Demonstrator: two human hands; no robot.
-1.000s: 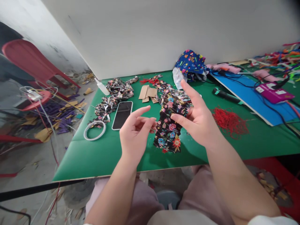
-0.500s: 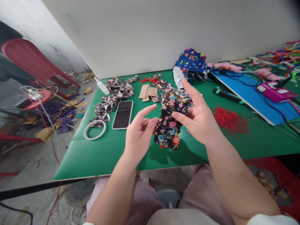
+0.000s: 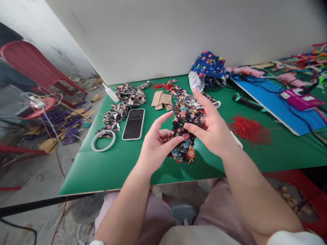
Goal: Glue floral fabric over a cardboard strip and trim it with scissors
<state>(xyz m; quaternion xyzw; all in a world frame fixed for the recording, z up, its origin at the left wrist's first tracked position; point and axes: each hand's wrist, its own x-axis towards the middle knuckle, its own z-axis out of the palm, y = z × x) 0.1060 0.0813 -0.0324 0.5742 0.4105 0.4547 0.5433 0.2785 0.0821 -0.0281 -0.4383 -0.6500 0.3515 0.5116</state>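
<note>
A strip of black floral fabric [image 3: 187, 117] hangs between my hands above the green table. My left hand [image 3: 155, 143] pinches its left edge between the thumb and curled fingers, with the index finger stretched out. On the opposite edge my right hand [image 3: 211, 127] grips the fabric, thumb in front, index finger pointing up and the other fingertips hidden behind the cloth. The strip's far end trails back over the table, while its frayed lower end hangs loose below my thumbs.
Left of my hands lie a phone [image 3: 133, 124], a tape roll [image 3: 103, 141], bunched floral fabric [image 3: 130, 95] and a glue bottle [image 3: 111, 94]. Cardboard pieces [image 3: 160, 99] lie beyond. Rightward are red threads [image 3: 249, 131], a blue board [image 3: 276, 105], glue guns [image 3: 246, 71] and a blue patterned cloth [image 3: 208, 66].
My left thumb has moved right onto the front of the fabric, closing on it. My right hand has shifted slightly left, and a white object shows beside its wrist.
</note>
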